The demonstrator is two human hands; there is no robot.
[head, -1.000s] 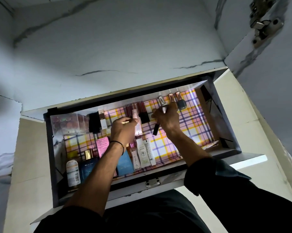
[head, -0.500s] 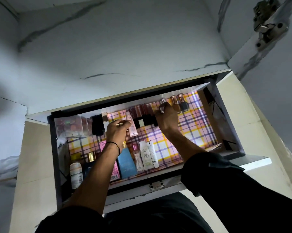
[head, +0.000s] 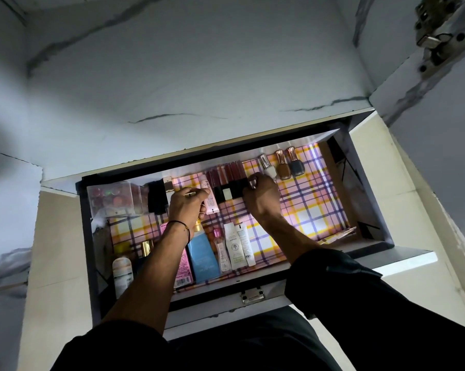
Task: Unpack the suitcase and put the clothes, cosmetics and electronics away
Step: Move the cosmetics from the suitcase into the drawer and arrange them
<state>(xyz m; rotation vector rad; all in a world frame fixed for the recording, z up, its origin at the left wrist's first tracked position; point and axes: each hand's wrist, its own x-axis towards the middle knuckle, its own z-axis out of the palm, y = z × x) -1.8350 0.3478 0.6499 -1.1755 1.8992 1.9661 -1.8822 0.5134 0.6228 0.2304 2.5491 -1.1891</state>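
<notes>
Two bare hands in the open white drawer [head: 317,210] with the checked lining

From the head camera I see both forearms reaching down into it. The left hand [head: 187,207], with a thin black thread [head: 182,227] on the wrist, has its fingers curled around a small golden thing [head: 191,194] that I cannot identify. Its fingertips lie against a pale pink plastic tube [head: 211,203], which rests on the lining.

The right hand [head: 261,200] is just beside it. Its fingers are bent down onto the right end of a row of dark red lip-gloss tubes with black caps [head: 227,180], which lie side by side at the back wall. Whether it pinches the last tube or only touches it, I cannot tell.

To the right of this hand, three small nail-polish bottles [head: 282,167] lie together: white, brown and grey. In the back left corner there is a clear plastic box with coloured round pieces [head: 113,196], and next to it a black flat object [head: 156,196].

Along the front wall lie a white round bottle [head: 123,271], a pink carton with a barcode [head: 184,274], a light blue carton [head: 202,259], a small pink bottle [head: 221,250] and two white tubes [head: 235,249]. A metal latch [head: 252,294] sits on the drawer front.
</notes>
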